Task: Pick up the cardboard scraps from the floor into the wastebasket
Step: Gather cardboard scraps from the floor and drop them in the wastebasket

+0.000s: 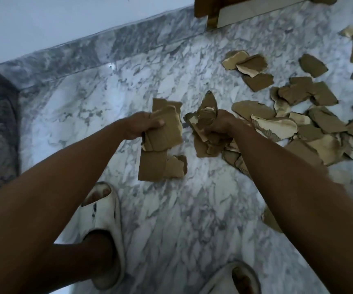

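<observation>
Item 1. White slide sandals (pixel 102 219), nearest the camera, one under each forearm on the marble floor (pixel 182 219).

Item 2. Left hand (pixel 141 125): fingers curled round a stack of flat cardboard strips (pixel 162 132), thumb on top. The strips' long axis runs toward and away from the person. A rectangular strip (pixel 152 166) below the hand, whether held or lying on the floor cannot be told.

Item 3. Right hand (pixel 220 124): clenched on a crumpled bundle of torn scraps (pixel 205 117), level with the left hand and just beside it.

Item 4. Loose cardboard scraps (pixel 311 128): the main heap lies on the floor to the right of the right hand, touching and overlapping, and thins out toward the far right; smaller groups (pixel 249 66) sit beyond.

Item 5. Wooden furniture base (pixel 213 9), farthest, against the wall.

Item 6. Wastebasket: not in view. Judgement: both hands are loaded, so the coming move is a carry to the bin; its direction cannot be read here. For further gathering the right hand is nearer the heap.
</observation>
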